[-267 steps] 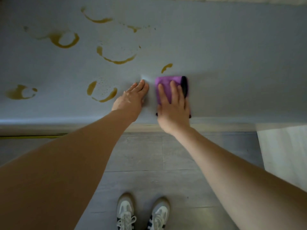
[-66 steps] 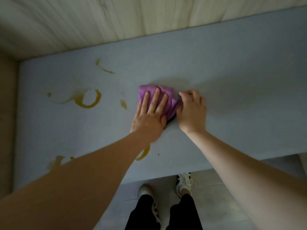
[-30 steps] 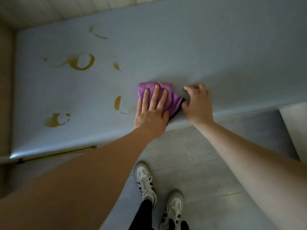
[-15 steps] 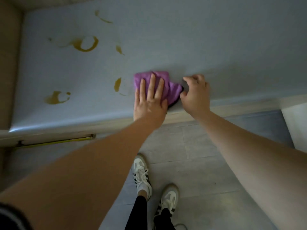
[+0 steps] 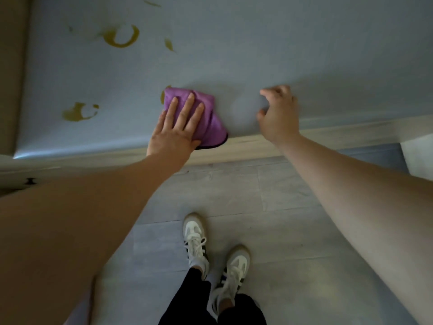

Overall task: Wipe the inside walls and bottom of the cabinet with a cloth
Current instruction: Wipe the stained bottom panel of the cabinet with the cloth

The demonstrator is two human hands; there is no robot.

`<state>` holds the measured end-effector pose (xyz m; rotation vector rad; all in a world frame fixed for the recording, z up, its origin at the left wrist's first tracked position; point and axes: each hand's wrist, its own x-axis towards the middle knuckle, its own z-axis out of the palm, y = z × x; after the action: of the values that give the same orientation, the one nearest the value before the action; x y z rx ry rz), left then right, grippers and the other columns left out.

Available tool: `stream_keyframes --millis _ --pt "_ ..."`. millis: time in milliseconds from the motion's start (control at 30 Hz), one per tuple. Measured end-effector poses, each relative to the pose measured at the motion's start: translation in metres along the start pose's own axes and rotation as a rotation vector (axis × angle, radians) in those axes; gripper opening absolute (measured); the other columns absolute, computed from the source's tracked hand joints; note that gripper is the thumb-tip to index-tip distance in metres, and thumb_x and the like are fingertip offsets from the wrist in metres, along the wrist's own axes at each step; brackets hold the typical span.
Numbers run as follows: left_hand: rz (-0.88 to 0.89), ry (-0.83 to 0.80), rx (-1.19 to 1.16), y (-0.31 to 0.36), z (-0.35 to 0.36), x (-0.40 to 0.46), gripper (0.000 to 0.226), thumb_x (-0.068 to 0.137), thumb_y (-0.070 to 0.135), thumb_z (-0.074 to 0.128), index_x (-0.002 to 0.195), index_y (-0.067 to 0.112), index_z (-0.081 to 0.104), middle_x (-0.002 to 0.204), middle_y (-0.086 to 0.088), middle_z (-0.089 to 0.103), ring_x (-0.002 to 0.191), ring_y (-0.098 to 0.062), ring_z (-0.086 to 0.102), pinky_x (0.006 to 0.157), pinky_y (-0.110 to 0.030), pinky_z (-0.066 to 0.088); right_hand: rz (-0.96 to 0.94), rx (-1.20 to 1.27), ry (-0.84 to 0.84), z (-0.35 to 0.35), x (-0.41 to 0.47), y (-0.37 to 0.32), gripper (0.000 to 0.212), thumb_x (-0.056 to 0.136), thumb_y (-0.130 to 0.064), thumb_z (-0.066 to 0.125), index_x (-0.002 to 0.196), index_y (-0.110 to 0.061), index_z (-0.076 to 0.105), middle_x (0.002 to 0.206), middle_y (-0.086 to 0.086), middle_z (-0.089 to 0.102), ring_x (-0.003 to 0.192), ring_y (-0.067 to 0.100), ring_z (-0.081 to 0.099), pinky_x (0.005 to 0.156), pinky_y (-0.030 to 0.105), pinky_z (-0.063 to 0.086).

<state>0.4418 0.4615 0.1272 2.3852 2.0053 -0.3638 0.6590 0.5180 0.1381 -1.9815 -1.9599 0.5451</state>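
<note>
Grey wood-look planks make up the floor nearest the camera. Two white trainers with dark stripes stand on it, toes pointed toward the cabinet, with black trouser legs above them at the bottom edge of the view.

Both bare forearms reach forward over the floor. Beyond the feet runs the pale wooden front edge of the cabinet, and behind it lies the blue-grey cabinet bottom.

The left hand lies flat, fingers straight and slightly spread, pressing a purple cloth onto the cabinet bottom just inside the front edge. The cloth is bunched, with a dark trim showing at its near corner, which reaches the front edge. Its far left corner touches a small yellow-brown stain.

The right hand is apart from the cloth, to its right, at the front of the cabinet bottom. Its fingers are loosely curled and hold nothing; whether the fingertips touch the surface cannot be told.

Farther in, on the left half of the cabinet bottom, are more yellow-brown marks: a broken ring near the front left, a larger ring deeper in, a small smear beside it, and a streak at the top edge. A brown side wall bounds the cabinet on the left.
</note>
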Motion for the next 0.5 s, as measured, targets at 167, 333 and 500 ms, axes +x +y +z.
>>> stream_keyframes --millis 167,333,500 --pt "0.016 0.004 -0.069 0.046 -0.012 0.020 0.081 0.094 0.041 0.046 0.150 0.025 -0.011 0.158 -0.002 -0.016 0.144 -0.033 -0.013 0.118 -0.041 -0.005 0.029 0.033 0.057 0.004 -0.003 -0.001 0.046 0.084 -0.005 0.048 0.129 -0.011 0.054 0.133 0.013 0.044 0.116 0.033 0.044 0.098 0.030 0.026" --pt "0.173 0.032 -0.049 0.071 -0.018 0.043 0.080 0.095 0.039 0.045 0.149 0.029 -0.014 0.157 0.002 -0.017 0.144 -0.032 -0.013 0.118 -0.042 -0.004 0.016 0.017 0.072 0.004 -0.005 0.003 0.041 0.084 -0.007 0.049 0.124 -0.008 0.057 0.129 0.016 0.045 0.115 0.035 0.044 0.098 0.030 0.027" --pt "0.138 0.058 0.015 0.004 0.000 0.007 0.079 0.096 0.035 0.045 0.148 0.030 -0.013 0.158 0.003 -0.013 0.146 -0.030 -0.007 0.118 -0.039 -0.002 0.064 -0.010 0.101 0.008 -0.009 -0.012 0.046 0.086 -0.005 0.045 0.131 -0.009 0.052 0.134 0.016 0.041 0.119 0.035 0.040 0.100 0.029 0.023"
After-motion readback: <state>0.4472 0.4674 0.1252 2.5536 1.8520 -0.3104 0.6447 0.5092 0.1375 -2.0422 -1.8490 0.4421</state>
